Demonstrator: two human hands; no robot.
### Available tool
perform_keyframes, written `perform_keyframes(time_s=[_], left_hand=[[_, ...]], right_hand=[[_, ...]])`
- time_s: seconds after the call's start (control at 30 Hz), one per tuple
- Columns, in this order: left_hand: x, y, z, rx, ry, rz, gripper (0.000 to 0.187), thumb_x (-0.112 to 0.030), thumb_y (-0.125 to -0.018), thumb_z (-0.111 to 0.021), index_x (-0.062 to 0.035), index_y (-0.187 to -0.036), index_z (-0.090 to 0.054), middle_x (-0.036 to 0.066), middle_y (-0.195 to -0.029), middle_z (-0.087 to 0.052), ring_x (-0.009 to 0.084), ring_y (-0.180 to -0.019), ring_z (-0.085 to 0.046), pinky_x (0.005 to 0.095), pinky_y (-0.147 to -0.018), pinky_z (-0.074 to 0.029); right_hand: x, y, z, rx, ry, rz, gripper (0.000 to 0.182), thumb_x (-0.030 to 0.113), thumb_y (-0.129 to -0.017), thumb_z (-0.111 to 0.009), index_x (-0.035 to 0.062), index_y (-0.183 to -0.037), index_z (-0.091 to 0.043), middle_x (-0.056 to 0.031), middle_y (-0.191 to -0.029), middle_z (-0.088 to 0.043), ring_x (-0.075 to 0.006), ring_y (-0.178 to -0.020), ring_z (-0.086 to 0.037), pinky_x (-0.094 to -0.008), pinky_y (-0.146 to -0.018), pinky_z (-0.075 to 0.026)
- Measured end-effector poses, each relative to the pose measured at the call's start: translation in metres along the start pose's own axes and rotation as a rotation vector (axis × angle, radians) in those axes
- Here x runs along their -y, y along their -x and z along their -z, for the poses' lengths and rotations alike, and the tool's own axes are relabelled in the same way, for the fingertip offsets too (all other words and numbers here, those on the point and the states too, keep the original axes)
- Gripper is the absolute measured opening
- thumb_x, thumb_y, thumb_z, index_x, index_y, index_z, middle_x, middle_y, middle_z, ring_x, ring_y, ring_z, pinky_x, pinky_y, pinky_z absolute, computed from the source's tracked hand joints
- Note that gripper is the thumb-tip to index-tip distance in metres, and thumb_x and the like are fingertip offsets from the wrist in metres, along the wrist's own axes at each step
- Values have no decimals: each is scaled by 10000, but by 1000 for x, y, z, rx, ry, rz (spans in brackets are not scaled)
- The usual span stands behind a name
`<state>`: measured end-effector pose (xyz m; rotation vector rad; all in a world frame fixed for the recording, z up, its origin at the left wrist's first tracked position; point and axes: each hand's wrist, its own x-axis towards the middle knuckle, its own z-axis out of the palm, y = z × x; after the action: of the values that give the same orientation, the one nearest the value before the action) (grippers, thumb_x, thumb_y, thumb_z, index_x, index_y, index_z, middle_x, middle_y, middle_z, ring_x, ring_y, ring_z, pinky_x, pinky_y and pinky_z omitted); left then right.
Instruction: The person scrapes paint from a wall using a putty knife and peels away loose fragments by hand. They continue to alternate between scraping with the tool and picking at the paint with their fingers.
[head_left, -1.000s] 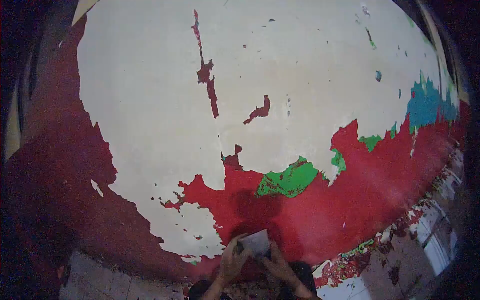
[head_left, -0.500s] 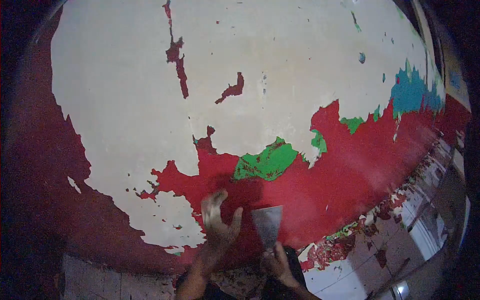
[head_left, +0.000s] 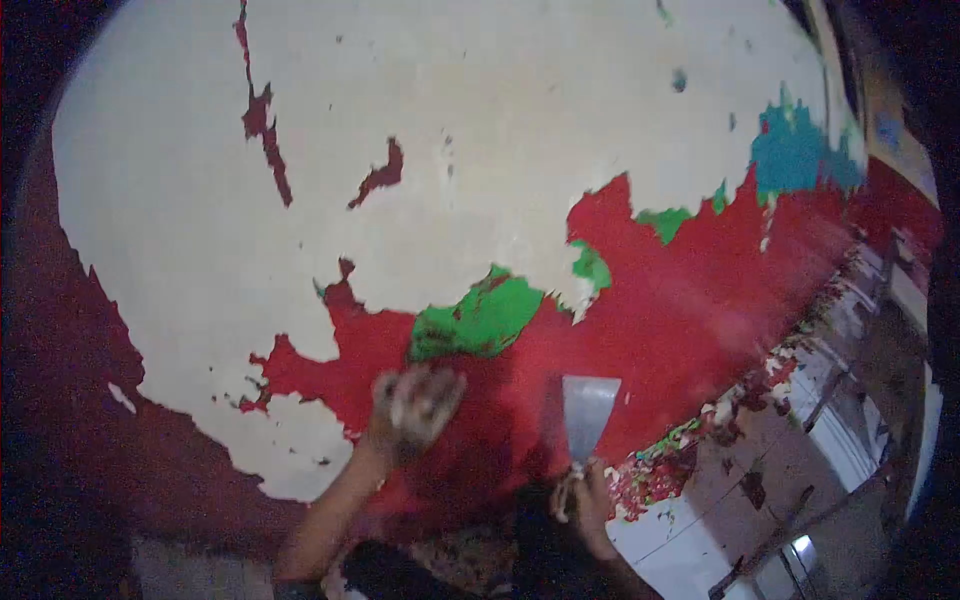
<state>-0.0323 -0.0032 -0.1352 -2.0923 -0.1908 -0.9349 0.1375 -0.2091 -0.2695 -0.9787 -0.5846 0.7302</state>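
My left hand [head_left: 418,408] is raised before the red part of the wall [head_left: 660,330], just below the green patch [head_left: 490,318]. Motion smears its fingers, so I cannot make out their shape or anything in them. A scraper [head_left: 590,412] with a wide grey blade points upward in my right hand [head_left: 588,500], whose fingers wrap round its handle. The blade is in front of the red area, to the right of my left hand. Above spreads a pale, whitish surface [head_left: 300,230] with ragged, peeled edges.
Paint flakes [head_left: 650,485] lie in a heap along the wall's foot at the right. Light floor tiles [head_left: 740,540] show at the lower right, with more scraps on them. A blue patch [head_left: 795,155] marks the wall at the upper right.
The view has shifted, so the wall's patches appear further left. My left hand has moved up and a little left. The scraper and my right hand have moved right, with the blade higher.
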Motion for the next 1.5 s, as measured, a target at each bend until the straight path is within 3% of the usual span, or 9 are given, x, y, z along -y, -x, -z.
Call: perform_keyframes(time_s=[0.2, 0.37, 0.57, 0.67, 0.77, 0.83, 0.9, 1.13, 1.5], left_hand=[[27, -20, 12, -50, -6, 215, 351, -348, -675, -744, -237, -995, -653, -35, -1068, -519, 197, -1034, -448, 419, -854, -316], [17, -37, 0, -94, -30, 124, 262, -306, -698, -703, -214, -940, -662, -35, -1019, -550, 192, -1006, -462, 425, -846, -319], [21, -42, -5, -58, -36, -113, 259, -168, -694, -626, -135, -949, -655, 1, -1014, -570, 209, -988, -482, 433, -778, -383], [26, -32, -24, -43, -155, -244, 220, -194, -773, -612, -169, -988, -654, 33, -1159, -550, 266, -1131, -439, 492, -1003, -306], [26, -40, -12, -130, -254, -363, 322, -212, -725, -559, -44, -991, -629, 102, -1094, -578, 260, -1047, -496, 416, -854, -446], [8, 5, -26, 145, 55, -670, 320, -242, -751, -527, -57, -992, -626, 102, -1073, -593, 246, -999, -544, 410, -860, -466], [-40, 88, -49, 241, 357, -715, 281, -223, -749, -524, -79, -968, -627, 88, -1023, -618, 228, -905, -587, 408, -846, -489], [65, -22, 62, -62, 170, -21, 230, -252, -729, -719, -103, -873, -620, 65, -913, -593, 225, -829, -568, 376, -675, -493], [101, -92, 41, -249, 80, 25, 382, -260, -665, -697, -80, -999, -649, 73, -1125, -584, 273, -1086, -544, 436, -883, -452]], right_hand=[[-6, 5, 2, 12, 95, -89, 222, 113, -851, -480, 86, -1052, -389, -50, -910, -490, -133, -793, -485, -269, -679, -409], [-30, -1, 4, -52, 237, 109, 151, 99, -864, -410, 90, -1015, -397, -20, -724, -477, -102, -514, -468, -255, -435, -401], [-49, 4, 30, 0, 71, -181, 443, 114, -877, -472, 17, -1278, -312, -136, -1192, -420, -233, -1086, -436, -326, -908, -373], [-59, -14, 18, -55, 84, 32, 285, 143, -886, -469, 64, -1136, -359, -53, -925, -445, -127, -777, -440, -253, -642, -363], [-8, -19, -11, -84, 368, 274, 189, 148, -876, -477, 98, -1049, -419, 3, -775, -466, -72, -597, -452, -216, -489, -369], [39, -10, -44, -35, 11, -100, 208, 149, -870, -477, 95, -1066, -434, 1, -797, -471, -79, -619, -465, -225, -506, -385], [67, -22, -61, 76, 55, 9, 228, 176, -874, -495, 93, -1076, -429, -9, -799, -483, -87, -583, -460, -229, -488, -390], [115, -59, -125, 459, 173, 190, 640, 234, -926, -515, 67, -1438, -170, -52, -986, -529, -71, -678, -449, -225, -547, -398], [113, -70, -166, 492, -56, 234, 657, 211, -916, -516, 142, -1450, -140, -17, -775, -480, -60, -470, -381, -212, -405, -370]])
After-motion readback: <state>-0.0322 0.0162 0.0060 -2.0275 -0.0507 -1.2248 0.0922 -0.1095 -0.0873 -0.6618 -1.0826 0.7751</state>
